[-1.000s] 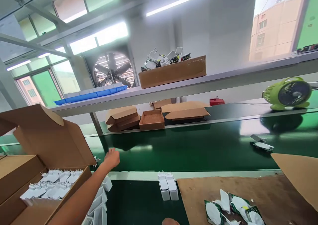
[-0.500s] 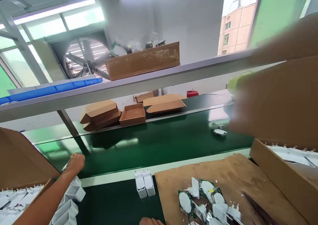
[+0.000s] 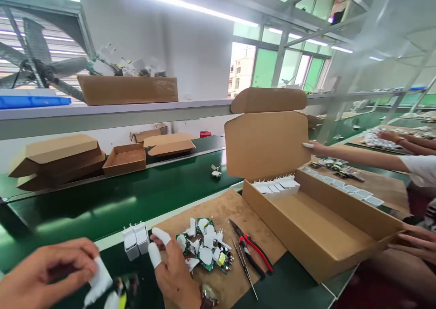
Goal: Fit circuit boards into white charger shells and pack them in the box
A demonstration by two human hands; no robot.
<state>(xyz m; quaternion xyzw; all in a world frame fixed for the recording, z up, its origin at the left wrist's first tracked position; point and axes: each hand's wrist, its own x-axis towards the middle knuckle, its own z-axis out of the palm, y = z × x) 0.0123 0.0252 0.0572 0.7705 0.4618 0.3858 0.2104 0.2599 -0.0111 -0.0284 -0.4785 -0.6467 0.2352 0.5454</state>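
Note:
My left hand (image 3: 56,272), at lower left, pinches a white plastic charger casing (image 3: 100,279) between thumb and fingers. Just beside it, a blurred circuit board (image 3: 127,291) with a yellow part shows near the bottom edge; I cannot tell what supports it. My right hand (image 3: 177,270) wears white finger covers, and its fingers are apart with nothing visible between them. Two white plug chargers (image 3: 135,241) stand side by side between my hands. Right of my right hand, green circuit boards and white parts (image 3: 206,250) lie heaped on a brown work mat (image 3: 272,241).
Red-handled pliers (image 3: 250,247) and tweezers (image 3: 245,270) lie on the mat. An open cardboard box (image 3: 282,227), holding white chargers at its far end, stands at right; another person's hand (image 3: 315,148) touches its raised lid. A green conveyor (image 3: 177,186) runs behind.
The view has swung right. My left hand has come back from the row of white casings with one in its grip. My right hand has risen into view. The box lid at right has stopped blurring.

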